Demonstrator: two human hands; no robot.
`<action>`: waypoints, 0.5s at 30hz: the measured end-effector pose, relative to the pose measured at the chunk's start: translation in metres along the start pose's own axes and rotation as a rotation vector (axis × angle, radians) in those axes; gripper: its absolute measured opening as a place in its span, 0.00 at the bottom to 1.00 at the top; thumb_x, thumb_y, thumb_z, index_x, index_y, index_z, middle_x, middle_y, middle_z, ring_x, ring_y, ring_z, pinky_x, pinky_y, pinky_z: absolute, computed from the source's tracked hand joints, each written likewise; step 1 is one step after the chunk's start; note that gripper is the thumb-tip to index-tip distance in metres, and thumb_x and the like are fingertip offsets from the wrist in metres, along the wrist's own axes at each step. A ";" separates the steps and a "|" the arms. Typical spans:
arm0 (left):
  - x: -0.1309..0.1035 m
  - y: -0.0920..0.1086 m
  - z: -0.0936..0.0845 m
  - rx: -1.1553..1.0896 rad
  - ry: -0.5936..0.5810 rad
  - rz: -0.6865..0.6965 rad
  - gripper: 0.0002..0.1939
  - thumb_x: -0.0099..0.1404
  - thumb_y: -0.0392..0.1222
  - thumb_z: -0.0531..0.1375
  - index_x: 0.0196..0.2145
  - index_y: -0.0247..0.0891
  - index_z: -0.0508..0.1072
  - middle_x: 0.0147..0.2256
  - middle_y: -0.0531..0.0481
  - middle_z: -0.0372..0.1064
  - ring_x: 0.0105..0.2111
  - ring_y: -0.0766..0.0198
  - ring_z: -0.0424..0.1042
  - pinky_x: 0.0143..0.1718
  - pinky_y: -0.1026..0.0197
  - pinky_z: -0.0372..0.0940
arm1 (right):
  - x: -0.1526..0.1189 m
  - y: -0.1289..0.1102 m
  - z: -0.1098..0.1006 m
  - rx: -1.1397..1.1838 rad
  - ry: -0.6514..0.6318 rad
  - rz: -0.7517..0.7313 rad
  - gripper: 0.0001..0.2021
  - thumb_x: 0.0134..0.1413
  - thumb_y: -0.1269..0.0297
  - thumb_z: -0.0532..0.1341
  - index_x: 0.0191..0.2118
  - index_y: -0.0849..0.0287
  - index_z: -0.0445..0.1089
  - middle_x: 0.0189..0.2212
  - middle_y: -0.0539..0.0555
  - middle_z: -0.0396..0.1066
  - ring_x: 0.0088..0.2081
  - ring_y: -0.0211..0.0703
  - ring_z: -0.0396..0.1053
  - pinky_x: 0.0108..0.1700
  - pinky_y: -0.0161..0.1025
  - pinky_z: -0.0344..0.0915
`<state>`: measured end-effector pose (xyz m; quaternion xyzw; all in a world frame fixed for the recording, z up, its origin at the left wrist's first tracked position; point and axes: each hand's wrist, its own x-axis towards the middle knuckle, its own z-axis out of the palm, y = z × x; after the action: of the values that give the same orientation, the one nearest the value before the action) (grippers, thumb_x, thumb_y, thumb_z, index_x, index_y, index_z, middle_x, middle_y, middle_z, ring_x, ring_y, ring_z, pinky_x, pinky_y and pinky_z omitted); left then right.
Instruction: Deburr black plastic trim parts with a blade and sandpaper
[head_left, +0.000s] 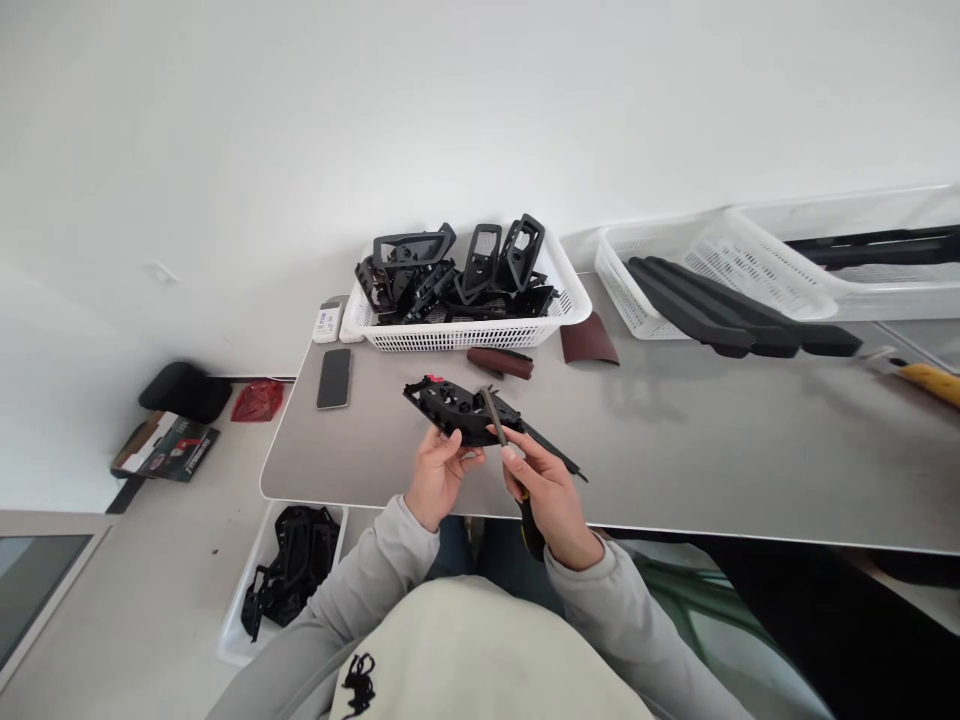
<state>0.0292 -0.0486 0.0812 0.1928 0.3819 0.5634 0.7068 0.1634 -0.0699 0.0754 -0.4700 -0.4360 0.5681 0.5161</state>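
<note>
Over the table's front part, my left hand (438, 474) grips a black plastic part (459, 414) by its near edge, thumb on top. The part has clips and a small red spot at its upper left. In my right hand (546, 492) is a hand tool (531, 527) with a black and yellow handle, fingers wrapped round it. Its grey metal end lies across the right side of the black part. A long thin black strip (559, 452) sticks out to the right, beyond my right fingers; whether it joins the part is unclear.
Behind my hands are a dark red piece (500, 362) and a white basket (465, 335) of black parts. A phone (334, 379) lies left. Black strips (705, 305) rest on a right basket (634, 315). A floor bin (238, 640) holds more black parts.
</note>
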 end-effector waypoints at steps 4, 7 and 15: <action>-0.002 -0.002 0.002 -0.027 -0.004 -0.017 0.17 0.49 0.43 0.70 0.35 0.38 0.71 0.30 0.52 0.73 0.24 0.68 0.70 0.31 0.61 0.68 | 0.000 0.000 0.000 -0.006 0.007 0.004 0.25 0.51 0.48 0.62 0.51 0.59 0.73 0.15 0.42 0.51 0.16 0.32 0.49 0.18 0.34 0.48; -0.003 -0.003 0.003 -0.005 0.008 -0.005 0.18 0.46 0.41 0.71 0.34 0.38 0.70 0.28 0.55 0.72 0.23 0.70 0.69 0.30 0.63 0.67 | 0.000 0.001 0.001 -0.018 0.002 0.008 0.25 0.50 0.49 0.63 0.50 0.59 0.73 0.15 0.42 0.51 0.16 0.32 0.49 0.18 0.34 0.49; -0.002 0.002 0.001 -0.020 -0.027 -0.027 0.20 0.44 0.40 0.71 0.36 0.38 0.73 0.36 0.50 0.77 0.35 0.62 0.76 0.39 0.59 0.70 | 0.000 -0.002 -0.001 -0.046 -0.012 0.001 0.24 0.51 0.50 0.63 0.50 0.58 0.73 0.16 0.42 0.53 0.16 0.32 0.50 0.18 0.33 0.51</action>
<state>0.0286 -0.0495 0.0837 0.1880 0.3694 0.5551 0.7212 0.1646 -0.0699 0.0771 -0.4785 -0.4521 0.5609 0.5021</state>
